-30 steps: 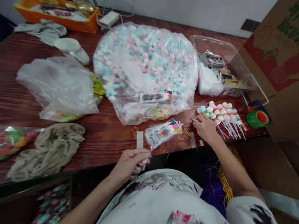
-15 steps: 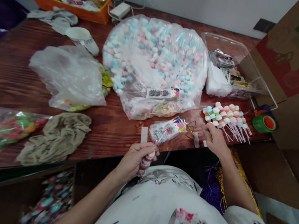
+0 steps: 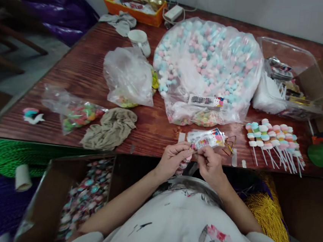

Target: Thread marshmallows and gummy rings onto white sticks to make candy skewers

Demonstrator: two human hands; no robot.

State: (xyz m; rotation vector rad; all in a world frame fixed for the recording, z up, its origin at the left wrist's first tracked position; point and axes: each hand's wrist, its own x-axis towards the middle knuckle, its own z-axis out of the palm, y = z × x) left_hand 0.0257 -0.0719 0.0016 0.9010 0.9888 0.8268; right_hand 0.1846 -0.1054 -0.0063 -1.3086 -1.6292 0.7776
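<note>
My left hand (image 3: 172,162) is closed around the neck of a small printed bag of marshmallow candy (image 3: 182,168), which hangs down near the table's front edge. At that neck, my right hand (image 3: 210,167) meets the left one, its fingers pinched on what looks like a thin twist tie, mostly hidden by the fingertips. Just behind both hands lies a stack of flat printed bags (image 3: 208,138). Gold twist ties (image 3: 229,145) rest beside the stack. To the right, marshmallow skewers (image 3: 274,136) on white sticks lie in a row.
A large clear bag of pastel marshmallows (image 3: 210,57) fills the table's back middle. Right of it stands a clear plastic bin (image 3: 294,48); green tape (image 3: 320,153) sits at the right edge. A rag (image 3: 111,127) and candy bags are on the left. Below is a box of packed candies (image 3: 88,194).
My right hand has come left from beside the skewers to the bag's neck, joining my left hand. The camera view has turned left, showing more of the table's left end.
</note>
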